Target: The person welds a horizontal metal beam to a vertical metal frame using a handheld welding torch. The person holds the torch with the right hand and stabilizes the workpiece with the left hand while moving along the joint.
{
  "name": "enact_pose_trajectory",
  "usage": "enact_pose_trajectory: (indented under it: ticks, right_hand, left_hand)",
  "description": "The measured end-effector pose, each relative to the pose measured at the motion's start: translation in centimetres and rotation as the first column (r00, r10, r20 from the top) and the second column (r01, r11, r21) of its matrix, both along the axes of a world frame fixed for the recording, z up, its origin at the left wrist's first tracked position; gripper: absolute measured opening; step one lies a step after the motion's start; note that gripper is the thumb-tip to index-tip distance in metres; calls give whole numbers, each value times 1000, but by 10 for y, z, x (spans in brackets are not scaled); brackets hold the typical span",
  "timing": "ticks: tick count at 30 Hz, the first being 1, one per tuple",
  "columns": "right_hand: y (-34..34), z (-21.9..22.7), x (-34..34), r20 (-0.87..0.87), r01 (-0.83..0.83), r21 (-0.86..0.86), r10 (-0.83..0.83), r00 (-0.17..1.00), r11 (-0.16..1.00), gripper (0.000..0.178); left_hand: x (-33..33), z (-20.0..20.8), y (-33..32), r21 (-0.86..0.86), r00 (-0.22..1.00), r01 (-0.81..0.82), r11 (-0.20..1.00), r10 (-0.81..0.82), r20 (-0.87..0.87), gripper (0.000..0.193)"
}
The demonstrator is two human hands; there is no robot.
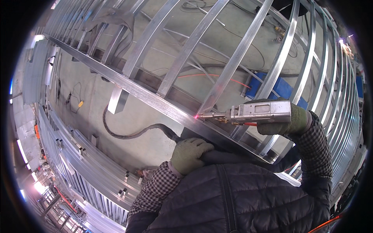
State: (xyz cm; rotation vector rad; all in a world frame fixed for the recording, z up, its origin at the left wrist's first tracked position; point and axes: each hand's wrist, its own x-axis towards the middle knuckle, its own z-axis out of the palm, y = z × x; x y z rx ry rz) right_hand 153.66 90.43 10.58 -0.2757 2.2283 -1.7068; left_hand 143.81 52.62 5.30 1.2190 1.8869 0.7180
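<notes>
My right hand (299, 120), in a green work glove, is closed around a silver handheld laser welding gun (260, 112). The gun's narrow nozzle points left, and a red light spot glows at its tip. That tip meets the corner where a metal crossbar (233, 72) joins the long steel rail (155, 101). My left hand (190, 155), gloved too, lies nearer my body with its fingers curled over a thick black hose (225, 157). From there the hose (128, 136) trails away to the left and down toward the floor.
Several parallel crossbars (285, 50) run from the rail to the far side. Under the frame stands a blue box (268, 89) with an orange cable. Stacked metal tubes (89, 167) lie at the lower left. Sparks (345, 46) fly at the far right. A grey cloth (124, 31) drapes over bars.
</notes>
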Motion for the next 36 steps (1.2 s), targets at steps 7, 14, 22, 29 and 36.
enact_pose_trajectory:
  ticks: [7, 14, 22, 29, 36]
  right_hand:
    - [-2, -7, 0, 60, 27, -29, -26, 998, 999, 56]
    - [-1, -8, -2, 68, -7, -5, 7, 998, 1000, 55]
    - [-5, -5, -3, 62, 14, -46, -11, 998, 999, 54]
    - [-1, -9, -2, 31, -5, -75, 8, 999, 997, 54]
    - [0, -10, 3, 81, 6, -93, 1, 997, 996, 57]
  left_hand:
    - [0, -1, 9, 8, 999, -13, 1000, 13, -34, 49]
    - [0, -7, 5, 4, 999, -4, 1000, 4, -44, 49]
    - [0, -18, 2, 91, 984, 26, 995, -10, -179, 46]
    - [-2, -19, 6, 142, 980, 26, 990, 2, -197, 31]
    - [-2, -15, 10, 170, 969, 18, 985, 24, -245, 23]
